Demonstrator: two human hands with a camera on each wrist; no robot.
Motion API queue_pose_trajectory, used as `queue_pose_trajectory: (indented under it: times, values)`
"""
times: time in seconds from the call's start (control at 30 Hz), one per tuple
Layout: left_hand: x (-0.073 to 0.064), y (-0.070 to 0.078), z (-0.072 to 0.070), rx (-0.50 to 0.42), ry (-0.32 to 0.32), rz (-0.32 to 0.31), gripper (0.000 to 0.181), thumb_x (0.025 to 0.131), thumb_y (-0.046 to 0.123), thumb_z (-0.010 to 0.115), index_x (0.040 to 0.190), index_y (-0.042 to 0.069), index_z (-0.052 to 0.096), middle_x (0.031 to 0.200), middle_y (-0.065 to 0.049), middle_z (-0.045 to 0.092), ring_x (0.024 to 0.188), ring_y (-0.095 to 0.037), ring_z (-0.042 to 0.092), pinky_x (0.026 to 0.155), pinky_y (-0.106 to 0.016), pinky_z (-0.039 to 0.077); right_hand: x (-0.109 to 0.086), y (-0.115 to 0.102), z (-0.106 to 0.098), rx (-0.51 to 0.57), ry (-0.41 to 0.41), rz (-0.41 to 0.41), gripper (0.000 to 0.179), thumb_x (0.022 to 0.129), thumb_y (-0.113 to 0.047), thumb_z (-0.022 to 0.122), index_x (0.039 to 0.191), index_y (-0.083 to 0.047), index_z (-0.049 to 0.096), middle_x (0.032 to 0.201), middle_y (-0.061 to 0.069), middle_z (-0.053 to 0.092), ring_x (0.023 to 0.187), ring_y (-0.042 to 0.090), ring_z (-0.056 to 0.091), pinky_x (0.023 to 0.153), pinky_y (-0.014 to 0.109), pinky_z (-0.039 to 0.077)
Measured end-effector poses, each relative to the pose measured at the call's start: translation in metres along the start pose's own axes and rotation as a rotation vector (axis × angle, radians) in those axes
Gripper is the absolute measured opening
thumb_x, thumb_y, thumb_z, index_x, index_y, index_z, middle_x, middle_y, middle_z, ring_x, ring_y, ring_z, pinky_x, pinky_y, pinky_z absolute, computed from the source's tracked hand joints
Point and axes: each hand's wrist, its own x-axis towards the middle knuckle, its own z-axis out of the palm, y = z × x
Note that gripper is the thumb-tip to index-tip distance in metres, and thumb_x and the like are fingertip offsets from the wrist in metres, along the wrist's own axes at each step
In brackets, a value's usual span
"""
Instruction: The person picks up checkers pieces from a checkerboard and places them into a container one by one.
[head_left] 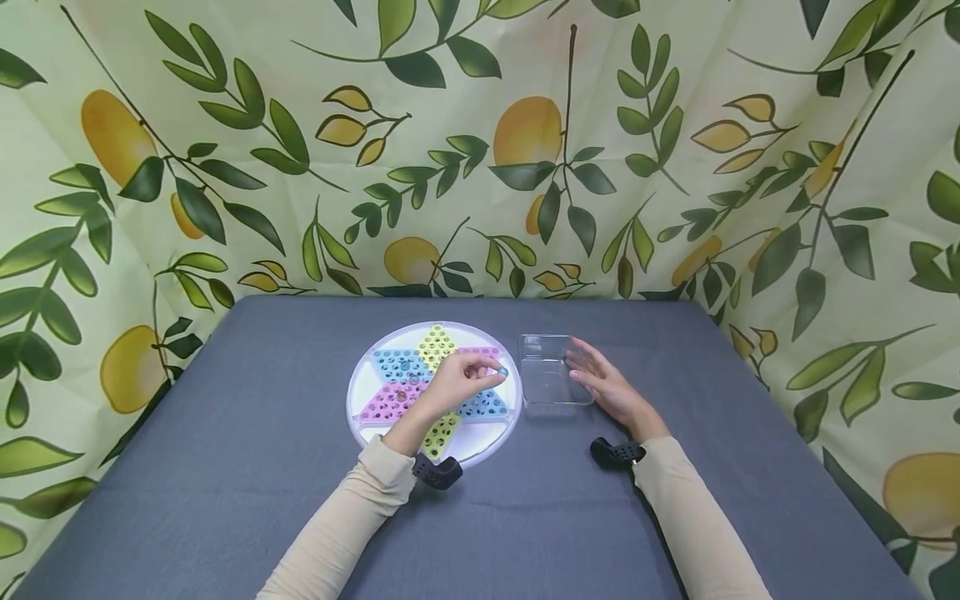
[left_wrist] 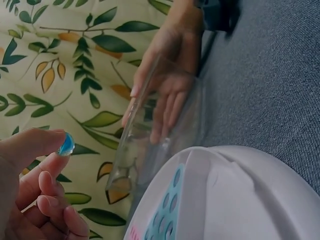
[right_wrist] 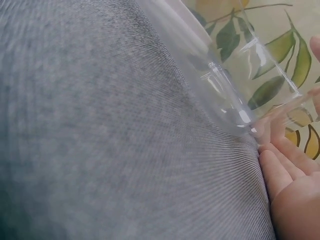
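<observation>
Between thumb and index finger, my left hand (head_left: 459, 382) pinches a small blue marble (left_wrist: 67, 145) above the right side of the Chinese checkers board (head_left: 358, 379). This round white board bears a star of yellow, blue and pink sections dotted with holes; several marbles sit on it. Part of the star is hidden under the left hand and wrist. To the board's right stands a clear plastic box (head_left: 555, 385). My right hand (head_left: 613, 390) rests against the box's right side, its fingers extended along the outer wall, as the left wrist view shows through the plastic.
A dark grey-blue cloth (head_left: 247, 467) covers the table. Behind it and at both sides hangs a leaf-and-fruit patterned curtain (head_left: 450, 192). Each wrist wears a black camera strap (head_left: 437, 472). The box stands close beside the board's right rim.
</observation>
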Motion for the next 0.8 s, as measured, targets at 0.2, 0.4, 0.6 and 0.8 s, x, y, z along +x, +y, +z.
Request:
queue_pose_trajectory:
  times: [0.2, 0.4, 0.6, 0.8]
  values:
    - [0.005, 0.0, 0.012, 0.037, -0.009, 0.036, 0.022, 0.083, 0.013, 0.071, 0.101, -0.001, 0.072, 0.067, 0.004, 0.048, 0.058, -0.004, 0.039, 0.054, -0.013, 0.032, 0.0, -0.002, 0.0, -0.011, -0.008, -0.011, 0.074, 0.098, -0.017, 0.054, 0.155, -0.021, 0.008, 0.162, 0.02, 0.011, 0.152, 0.035, 0.006, 0.122, 0.056, 0.003]
    - [0.011, 0.002, 0.025, -0.019, -0.039, 0.009, 0.025, 0.084, 0.014, 0.071, 0.103, -0.002, 0.071, 0.066, 0.006, 0.045, 0.059, -0.005, 0.038, 0.054, -0.013, 0.031, 0.0, -0.004, 0.0, -0.018, 0.014, -0.001, 0.072, 0.098, -0.015, 0.053, 0.155, -0.021, 0.01, 0.162, 0.019, 0.012, 0.152, 0.034, 0.007, 0.123, 0.055, 0.005]
    - [0.014, 0.001, 0.034, -0.002, -0.028, -0.011, 0.024, 0.084, 0.016, 0.071, 0.103, 0.001, 0.072, 0.065, 0.006, 0.045, 0.06, -0.006, 0.039, 0.053, -0.013, 0.031, 0.0, -0.003, 0.0, -0.029, 0.034, 0.01, 0.072, 0.098, -0.014, 0.052, 0.155, -0.02, 0.009, 0.162, 0.018, 0.013, 0.152, 0.034, 0.008, 0.123, 0.055, 0.005]
    - [0.014, 0.0, 0.04, 0.025, -0.033, -0.013, 0.023, 0.084, 0.015, 0.07, 0.103, 0.001, 0.072, 0.067, 0.006, 0.046, 0.06, -0.005, 0.04, 0.053, -0.013, 0.031, -0.001, -0.001, 0.001, -0.026, 0.033, 0.015, 0.072, 0.098, -0.017, 0.054, 0.155, -0.021, 0.01, 0.162, 0.018, 0.013, 0.152, 0.034, 0.007, 0.123, 0.055, 0.005]
